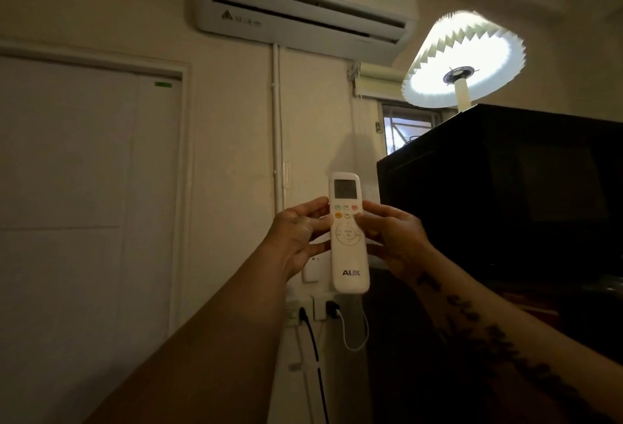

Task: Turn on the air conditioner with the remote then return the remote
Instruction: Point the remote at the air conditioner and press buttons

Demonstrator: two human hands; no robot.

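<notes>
A white remote [349,255] marked AUX stands upright in the middle of the head view, screen at the top and coloured buttons below it. My left hand [300,238] grips its left edge. My right hand [392,241] holds its right edge, with the thumb resting on the buttons under the screen. High on the wall hangs the white air conditioner [303,5], its front flap slightly apart from the body.
A lit pleated lamp [465,59] stands on a tall black cabinet [505,187] at the right. Wall sockets with a black plug and a white charger cable [354,336] sit below the remote. A pale door [84,187] fills the left.
</notes>
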